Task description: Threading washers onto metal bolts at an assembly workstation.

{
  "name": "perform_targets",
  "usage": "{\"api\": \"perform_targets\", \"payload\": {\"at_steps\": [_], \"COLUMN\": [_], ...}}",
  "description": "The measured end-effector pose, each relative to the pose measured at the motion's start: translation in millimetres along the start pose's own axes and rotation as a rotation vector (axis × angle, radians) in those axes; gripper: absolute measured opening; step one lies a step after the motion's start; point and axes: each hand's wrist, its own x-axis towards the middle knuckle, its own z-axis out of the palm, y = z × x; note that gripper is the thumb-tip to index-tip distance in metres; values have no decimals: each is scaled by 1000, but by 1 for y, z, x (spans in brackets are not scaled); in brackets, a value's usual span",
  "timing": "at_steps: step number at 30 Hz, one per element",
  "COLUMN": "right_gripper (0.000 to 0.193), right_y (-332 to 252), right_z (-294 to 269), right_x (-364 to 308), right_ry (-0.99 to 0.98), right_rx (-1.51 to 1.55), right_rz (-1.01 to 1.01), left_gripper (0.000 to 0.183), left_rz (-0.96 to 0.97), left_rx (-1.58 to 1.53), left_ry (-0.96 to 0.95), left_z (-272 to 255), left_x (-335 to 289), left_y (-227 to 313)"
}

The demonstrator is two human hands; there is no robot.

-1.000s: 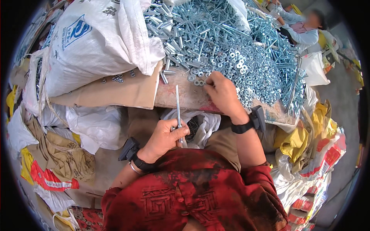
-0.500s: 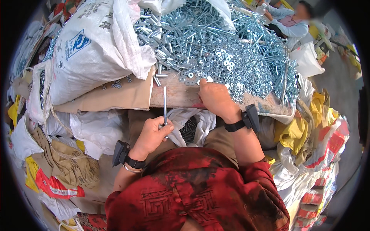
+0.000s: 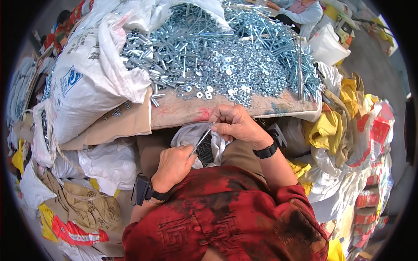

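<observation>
A thin metal rod [image 3: 201,141], probably a long bolt, slants up and right out of my left hand [image 3: 173,167], whose fingers are wrapped round its lower end. My right hand [image 3: 235,125] pinches a small round metal piece, apparently a washer [image 3: 212,125], at the rod's upper tip. Whether the rod passes through it is too small to tell. Both hands are over my lap, above an open white bag [image 3: 182,137] with dark metal pieces inside. Beyond them, loose washers [image 3: 230,71] lie heaped on the worktable [image 3: 261,104].
Long bolts [image 3: 257,26] and short metal sleeves [image 3: 159,71] are piled behind and beside the washers. A full white woven sack [image 3: 100,78] leans at the left on brown cardboard [image 3: 130,119]. Yellow sacks [image 3: 326,130] hang at the right. Another person [image 3: 300,13] sits at the far right.
My right hand has come back from the washer heap to the rod's tip, with a small round piece in its fingers. The rod has tilted from upright to slanting right. The view has shifted.
</observation>
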Motion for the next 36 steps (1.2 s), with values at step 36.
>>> {"api": "perform_targets", "payload": {"at_steps": [36], "right_gripper": [11], "right_y": [14], "right_z": [-45], "right_x": [30], "right_ry": [532], "right_rx": [-290], "right_rz": [-200], "left_gripper": [12], "left_rz": [-223], "left_rx": [-731], "left_ry": [-99], "left_z": [11], "left_x": [32], "left_y": [-7]}}
